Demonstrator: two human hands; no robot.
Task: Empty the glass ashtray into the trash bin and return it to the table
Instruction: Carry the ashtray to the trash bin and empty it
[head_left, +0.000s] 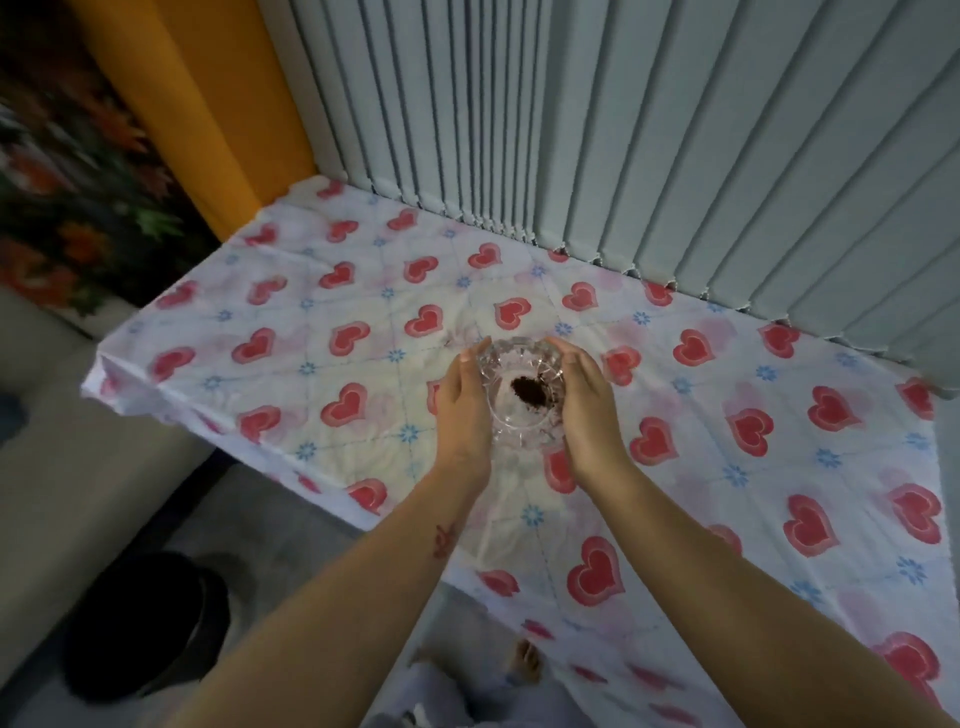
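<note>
A clear cut-glass ashtray (511, 415) with a dark clump of ash (530, 398) inside sits in the middle of the table (332, 291), which is covered by a white cloth with red hearts. My left hand (462, 410) cups its left side and my right hand (584, 402) cups its right side, fingers curved along the rim. Whether the ashtray is lifted off the cloth or resting on it, I cannot tell. A black round trash bin (150, 629) stands on the floor at the lower left.
Grey vertical blinds (623, 130) hang behind the table's far edge. An orange curtain (208, 104) and a flowered fabric (67, 182) are at the far left. A grey sofa (62, 431) runs along the left. My bare foot (527, 662) shows below the table's near edge.
</note>
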